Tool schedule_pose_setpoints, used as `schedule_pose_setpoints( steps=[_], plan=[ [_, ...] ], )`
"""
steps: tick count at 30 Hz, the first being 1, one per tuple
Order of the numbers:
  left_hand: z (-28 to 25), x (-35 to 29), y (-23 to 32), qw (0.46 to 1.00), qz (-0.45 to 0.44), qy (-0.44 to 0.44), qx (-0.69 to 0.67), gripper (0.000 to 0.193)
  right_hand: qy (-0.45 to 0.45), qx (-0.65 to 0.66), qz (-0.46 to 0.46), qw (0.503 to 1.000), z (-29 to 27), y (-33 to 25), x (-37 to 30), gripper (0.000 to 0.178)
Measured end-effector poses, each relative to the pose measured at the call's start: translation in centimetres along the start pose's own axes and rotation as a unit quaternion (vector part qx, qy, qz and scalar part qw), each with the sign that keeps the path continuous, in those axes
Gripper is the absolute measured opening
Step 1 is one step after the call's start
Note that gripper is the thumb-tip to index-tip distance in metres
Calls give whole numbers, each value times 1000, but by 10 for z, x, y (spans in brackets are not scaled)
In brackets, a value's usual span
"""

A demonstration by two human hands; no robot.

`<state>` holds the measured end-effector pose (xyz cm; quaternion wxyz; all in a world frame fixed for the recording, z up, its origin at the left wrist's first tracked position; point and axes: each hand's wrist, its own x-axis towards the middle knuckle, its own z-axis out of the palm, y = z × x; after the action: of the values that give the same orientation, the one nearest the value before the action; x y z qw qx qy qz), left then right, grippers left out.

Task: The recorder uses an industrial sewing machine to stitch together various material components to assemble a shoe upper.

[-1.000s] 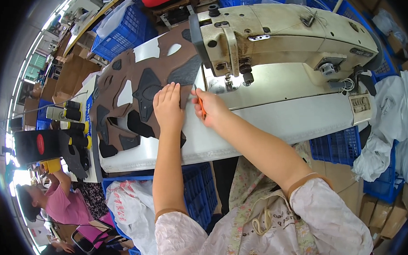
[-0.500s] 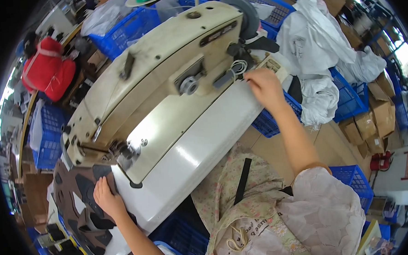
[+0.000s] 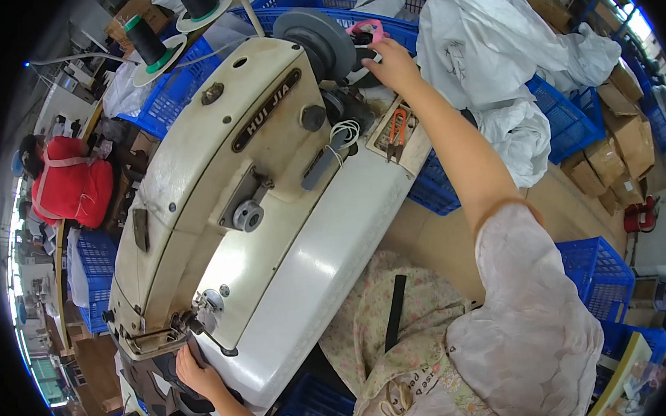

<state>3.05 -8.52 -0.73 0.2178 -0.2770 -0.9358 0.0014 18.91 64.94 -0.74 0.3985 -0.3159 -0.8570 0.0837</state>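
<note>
The head of your industrial sewing machine (image 3: 203, 181) hides part of the brown panel (image 3: 150, 387) at the lower left of the frame, and the panel's full outline is hard to make out there. What shows is dull brown with darker, curved patches, lying bunched near the table's end. Your left hand (image 3: 199, 375) rests on it, fingers extended and loose. Your right hand (image 3: 395, 65) is at upper centre, beside the grey handwheel (image 3: 315, 47), its fingers bent; whether they grip anything, you cannot tell. Orange-handled thread snips (image 3: 397, 125) lie below that hand, right of centre
</note>
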Motion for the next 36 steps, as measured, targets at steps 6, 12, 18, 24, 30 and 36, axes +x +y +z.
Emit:
schedule_pose_setpoints(
  steps=[6,12,18,24,30,36],
  plan=[
    [1,1,1,1000,12,5,10,34,-209,-112,27,971,78,34,63,96],
    [1,5,7,1000,1,-3,3,31,-304,-116,43,945,99,48,77,86],
    [-5,4,5,1000,-7,-14,2,29,-260,47,46,963,69,18,67,87],
    [2,8,7,1000,-3,-15,-1,31,-201,7,31,979,44,16,72,91],
    [-20,5,-8,1000,0,-29,6,32,-188,-31,35,981,12,-3,80,55],
    [-56,70,-20,976,-211,18,-41,27,-107,-16,3,994,-116,114,75,61]
  ],
)
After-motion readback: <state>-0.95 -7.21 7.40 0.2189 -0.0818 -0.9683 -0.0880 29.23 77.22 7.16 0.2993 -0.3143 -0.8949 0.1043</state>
